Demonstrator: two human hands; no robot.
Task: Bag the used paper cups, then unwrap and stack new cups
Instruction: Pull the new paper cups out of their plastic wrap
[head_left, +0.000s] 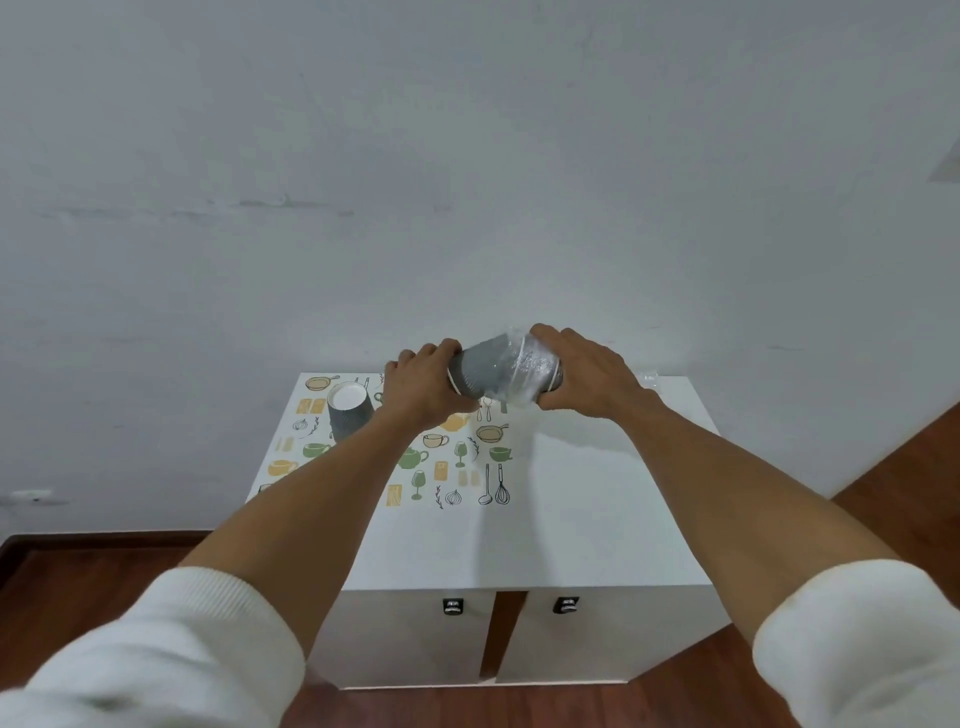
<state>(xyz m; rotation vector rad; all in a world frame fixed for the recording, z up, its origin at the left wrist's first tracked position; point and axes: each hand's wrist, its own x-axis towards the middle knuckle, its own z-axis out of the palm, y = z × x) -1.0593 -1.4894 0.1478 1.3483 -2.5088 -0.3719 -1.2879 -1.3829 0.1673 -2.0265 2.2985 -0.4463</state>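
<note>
Fingers of our left hand (423, 387) curl round one end of a sleeve of grey cups (493, 371), and our right hand (582, 374) grips the other, plastic wrap (524, 364) bunched there. We hold it above a white cabinet (571, 509) by a pale wall (467, 156). On its printed mat (457, 467) stands one grey cup (349, 415); wood floor (93, 577) lies around

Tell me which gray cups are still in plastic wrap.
The cups held between both hands, covered in clear wrap. The cups on the patterned mat stand bare.
</note>
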